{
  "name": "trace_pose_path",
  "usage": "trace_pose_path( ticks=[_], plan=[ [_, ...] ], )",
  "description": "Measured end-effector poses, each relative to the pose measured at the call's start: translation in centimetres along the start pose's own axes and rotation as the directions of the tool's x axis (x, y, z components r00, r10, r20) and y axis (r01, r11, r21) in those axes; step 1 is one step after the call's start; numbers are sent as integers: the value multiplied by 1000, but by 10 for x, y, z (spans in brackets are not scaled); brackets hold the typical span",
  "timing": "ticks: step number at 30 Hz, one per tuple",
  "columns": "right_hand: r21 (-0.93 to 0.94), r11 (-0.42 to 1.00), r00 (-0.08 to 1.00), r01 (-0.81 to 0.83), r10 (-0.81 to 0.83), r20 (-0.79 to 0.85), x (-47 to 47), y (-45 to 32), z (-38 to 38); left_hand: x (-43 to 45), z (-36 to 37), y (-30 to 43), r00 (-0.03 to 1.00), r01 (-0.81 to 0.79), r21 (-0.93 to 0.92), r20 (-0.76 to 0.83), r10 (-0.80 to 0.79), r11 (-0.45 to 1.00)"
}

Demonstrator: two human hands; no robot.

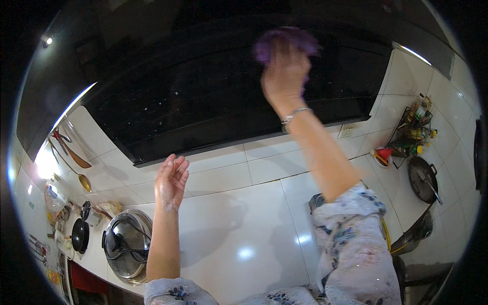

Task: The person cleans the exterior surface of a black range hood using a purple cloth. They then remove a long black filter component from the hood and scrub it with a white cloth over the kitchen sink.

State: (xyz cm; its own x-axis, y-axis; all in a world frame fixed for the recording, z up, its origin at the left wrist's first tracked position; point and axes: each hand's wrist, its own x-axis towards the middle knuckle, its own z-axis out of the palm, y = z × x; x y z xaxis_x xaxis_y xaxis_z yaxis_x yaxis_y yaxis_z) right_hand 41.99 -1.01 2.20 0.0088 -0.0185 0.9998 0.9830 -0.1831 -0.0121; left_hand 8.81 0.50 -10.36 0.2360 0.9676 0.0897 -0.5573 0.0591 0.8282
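My right hand (pixel 286 74), blurred by motion, presses a purple cloth (pixel 280 42) against the glossy black front of a range hood (pixel 213 87). A silver bangle (pixel 296 114) circles that wrist. Several small white specks dot the black surface left of the cloth. Below the hood's lower left edge, my left hand (pixel 173 181) is raised with its palm turned up and holds nothing; its fingertips come near the edge, and I cannot tell whether they touch it.
White tiled counter (pixel 232 228) lies below. At left stand a lidded steel pot (pixel 127 244) with a black cord on top, a small black pan (pixel 80 235) and a hanging brass ladle (pixel 84 183). At right are a bottle rack (pixel 410 129) and a dark wok (pixel 421 179).
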Motion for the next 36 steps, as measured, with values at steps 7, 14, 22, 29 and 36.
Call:
trace_pose_path(
  ticks=[7, 14, 22, 29, 36],
  plan=[
    [224, 973, 902, 51, -141, 408, 16, -106, 1, -10, 0, 14, 998, -55, 29, 1, 55, 998],
    [-256, 966, 996, 40, -18, 89, -15, 110, -95, -31, 52, 53, 975, -118, 302, 216, 53, 946],
    [77, 990, 932, 120, -139, 336, 0, -77, -42, -70, -3, 65, 989, -52, 239, 146, 17, 970],
    [203, 865, 883, 460, -470, 3, 1, -219, 23, -98, -72, 90, 1000, 12, 224, 12, -15, 974],
    [430, 795, 898, 428, -428, -104, 5, -314, 49, -104, -130, 114, 997, -31, 153, -67, 42, 988]
  ],
)
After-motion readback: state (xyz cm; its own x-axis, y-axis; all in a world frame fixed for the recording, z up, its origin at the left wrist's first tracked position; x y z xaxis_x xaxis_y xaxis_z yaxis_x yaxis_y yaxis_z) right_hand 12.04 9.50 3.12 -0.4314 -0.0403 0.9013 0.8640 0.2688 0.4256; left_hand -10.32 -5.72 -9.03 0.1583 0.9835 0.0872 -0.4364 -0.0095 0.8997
